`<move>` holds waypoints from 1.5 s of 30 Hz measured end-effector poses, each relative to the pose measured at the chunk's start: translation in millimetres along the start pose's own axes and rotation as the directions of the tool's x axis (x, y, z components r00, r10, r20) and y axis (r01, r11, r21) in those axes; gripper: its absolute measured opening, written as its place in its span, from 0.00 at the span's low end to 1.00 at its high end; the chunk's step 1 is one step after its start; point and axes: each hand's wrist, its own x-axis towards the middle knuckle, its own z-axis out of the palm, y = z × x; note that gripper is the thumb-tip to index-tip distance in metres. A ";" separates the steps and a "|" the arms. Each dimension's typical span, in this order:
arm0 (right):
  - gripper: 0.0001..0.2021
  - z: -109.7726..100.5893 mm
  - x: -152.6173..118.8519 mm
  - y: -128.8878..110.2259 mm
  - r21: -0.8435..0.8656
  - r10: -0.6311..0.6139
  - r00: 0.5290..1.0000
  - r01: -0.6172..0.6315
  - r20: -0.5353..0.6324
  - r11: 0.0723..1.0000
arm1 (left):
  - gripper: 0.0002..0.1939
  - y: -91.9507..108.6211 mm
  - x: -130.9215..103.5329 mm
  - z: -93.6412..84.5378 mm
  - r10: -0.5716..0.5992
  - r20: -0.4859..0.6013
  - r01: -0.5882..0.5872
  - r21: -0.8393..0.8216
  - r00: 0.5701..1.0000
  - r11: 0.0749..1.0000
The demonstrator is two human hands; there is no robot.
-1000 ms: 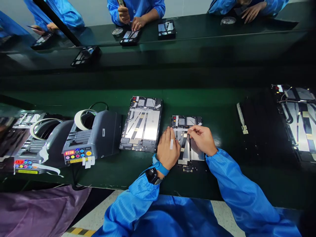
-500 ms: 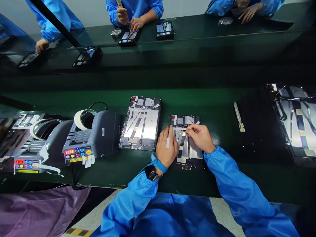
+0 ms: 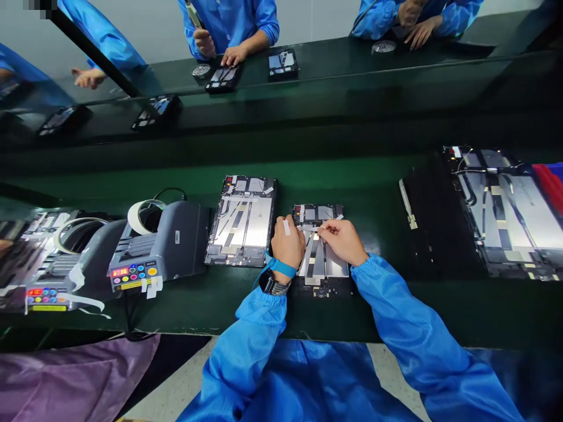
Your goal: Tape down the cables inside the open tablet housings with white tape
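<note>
On a green workbench (image 3: 387, 193), the left hand (image 3: 288, 240), a strip of tape (image 3: 286, 227) stuck to its back, is lying flat on the left edge of an opened tablet (image 3: 320, 249), gripping nothing; the right hand (image 3: 342, 239) is pinching its fingers closed over the tablet's upper half, though what they have hold of cannot be told. A second opened tablet (image 3: 243, 220) is lying just left; a tape dispenser (image 3: 160, 246) is standing further left; other people's hands (image 3: 233, 55) are working at the far bench.
</note>
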 end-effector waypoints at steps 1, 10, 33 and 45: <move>0.14 -0.2 0.1 0.4 -0.009 -0.007 1.000 0.007 -0.001 1.000 | 0.21 0.4 0.5 -0.7 0.000 0.002 0.000 0.009 1.000 1.000; 0.13 -5.3 4.7 -3.4 -0.145 0.014 1.000 -0.013 0.005 0.989 | 0.16 4.1 5.6 -1.9 -0.006 0.011 0.006 0.057 1.000 0.998; 0.10 -13.1 12.4 -13.4 -0.326 0.117 0.989 -0.081 0.094 0.942 | 0.30 9.2 -79.7 6.4 0.484 0.013 -0.483 -0.041 0.875 0.875; 0.12 -15.2 11.0 -8.6 -0.383 0.143 0.982 -0.085 0.124 0.920 | 0.30 14.1 -84.5 3.5 0.453 0.010 -0.453 0.008 0.891 0.891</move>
